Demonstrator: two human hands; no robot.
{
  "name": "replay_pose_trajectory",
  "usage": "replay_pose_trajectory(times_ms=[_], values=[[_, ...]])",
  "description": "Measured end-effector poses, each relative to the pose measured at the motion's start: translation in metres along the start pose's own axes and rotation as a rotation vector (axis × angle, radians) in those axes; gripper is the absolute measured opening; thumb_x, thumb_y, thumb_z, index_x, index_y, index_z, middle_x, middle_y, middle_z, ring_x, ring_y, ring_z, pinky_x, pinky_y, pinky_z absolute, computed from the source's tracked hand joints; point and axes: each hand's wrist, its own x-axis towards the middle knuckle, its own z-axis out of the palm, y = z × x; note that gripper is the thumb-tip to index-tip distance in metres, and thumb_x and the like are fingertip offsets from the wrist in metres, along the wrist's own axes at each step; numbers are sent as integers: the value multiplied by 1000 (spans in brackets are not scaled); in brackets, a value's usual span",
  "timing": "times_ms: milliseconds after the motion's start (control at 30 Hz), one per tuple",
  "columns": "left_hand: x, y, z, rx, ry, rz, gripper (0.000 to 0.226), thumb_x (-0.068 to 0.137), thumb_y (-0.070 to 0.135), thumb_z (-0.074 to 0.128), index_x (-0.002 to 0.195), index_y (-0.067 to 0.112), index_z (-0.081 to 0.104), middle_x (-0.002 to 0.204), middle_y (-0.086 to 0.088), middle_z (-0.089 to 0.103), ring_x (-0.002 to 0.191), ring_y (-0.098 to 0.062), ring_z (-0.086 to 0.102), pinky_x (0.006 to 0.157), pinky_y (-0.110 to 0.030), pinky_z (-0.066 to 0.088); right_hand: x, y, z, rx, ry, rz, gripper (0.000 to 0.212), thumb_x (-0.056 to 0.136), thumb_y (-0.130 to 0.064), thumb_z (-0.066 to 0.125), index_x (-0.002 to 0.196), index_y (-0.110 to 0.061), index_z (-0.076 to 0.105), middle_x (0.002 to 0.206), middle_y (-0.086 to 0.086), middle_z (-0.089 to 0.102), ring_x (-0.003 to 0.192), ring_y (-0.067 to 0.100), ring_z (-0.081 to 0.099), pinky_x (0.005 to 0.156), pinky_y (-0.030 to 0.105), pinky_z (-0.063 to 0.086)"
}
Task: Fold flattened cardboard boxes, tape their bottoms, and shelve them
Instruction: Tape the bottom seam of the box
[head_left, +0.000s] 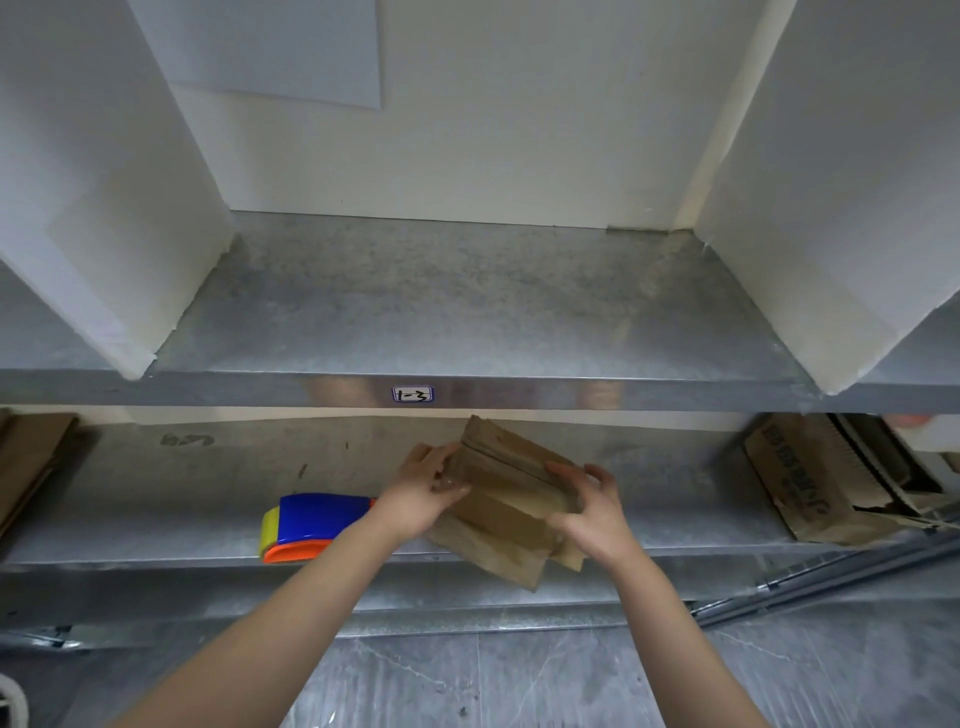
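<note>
We held a small cardboard box (506, 488) between our two hands, over the front edge of the lower shelf (156, 499). Our left hand (421, 493) gripped its left end, the fingers curled over the top edge and the thumb on the near face. Our right hand (589, 512) gripped the right side, with the fingers bent round the corner and the thumb on top. The box stood tilted, its far corner rising toward the upper shelf (467, 301), and its loose flaps hung down below our hands, past the shelf edge. We could not tell if the bottom was closed.

Just to the left of our left wrist a tape dispenser (317, 525), blue with yellow and orange parts, lay on the lower shelf near its front edge. Well to the right of our right hand a torn printed carton (810, 478) leaned on the same shelf, and far to the left lay some flat cardboard (31, 457). Right above the held box, a small label (413, 394) reading "1-3" was stuck on the front lip of the upper shelf. Two white panels (119, 182) stood on that shelf, one on each side.
</note>
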Motion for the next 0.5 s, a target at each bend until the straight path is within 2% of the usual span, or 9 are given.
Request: replay_pose_trajectory(times_ms=[67,133,233,300,367,433,500], values=[[-15,4,9,5,54,39,46,90,34,65,133,26,50,114,3,50,94,-10,56,84,-22,47,0,1,2,46,97,21,57,77,-18,68,127,-40,52,145,5,22,132,27,38,103,24,36],[-28,3,18,24,95,72,34,89,37,65,119,24,56,105,5,54,88,-5,56,78,-20,44,2,1,4,50,209,59,55,81,-14,68,132,-27,51,143,8,28,128,25,43,96,21,35],[-31,-7,17,83,122,81,33,83,41,71,107,23,58,110,5,49,99,-9,52,87,-27,45,4,-3,9,43,320,67,52,81,-26,76,127,-22,53,138,10,36,122,27,48,95,24,38],[-22,-6,6,130,91,95,47,78,43,75,116,26,54,131,1,37,120,-15,42,101,-31,40,6,-1,14,-31,361,38,50,82,-38,73,127,-24,55,134,11,41,121,30,48,97,30,41],[-14,1,-4,112,-63,87,69,79,43,75,136,32,38,154,6,14,136,-14,26,110,-33,31,5,-1,20,-46,400,37,52,83,-45,70,128,-28,54,129,10,45,115,31,52,92,35,46],[-9,5,-9,97,-239,65,85,79,44,74,146,41,22,159,15,-3,142,-13,16,114,-35,26,1,-1,24,55,413,37,56,81,-44,72,130,-26,51,124,8,49,110,28,55,85,31,46],[-10,-2,-9,164,-297,84,89,75,46,77,145,47,22,158,16,-5,144,-14,11,114,-32,23,-2,3,25,169,393,19,57,78,-37,78,128,-21,53,121,5,54,112,22,55,86,27,41]])
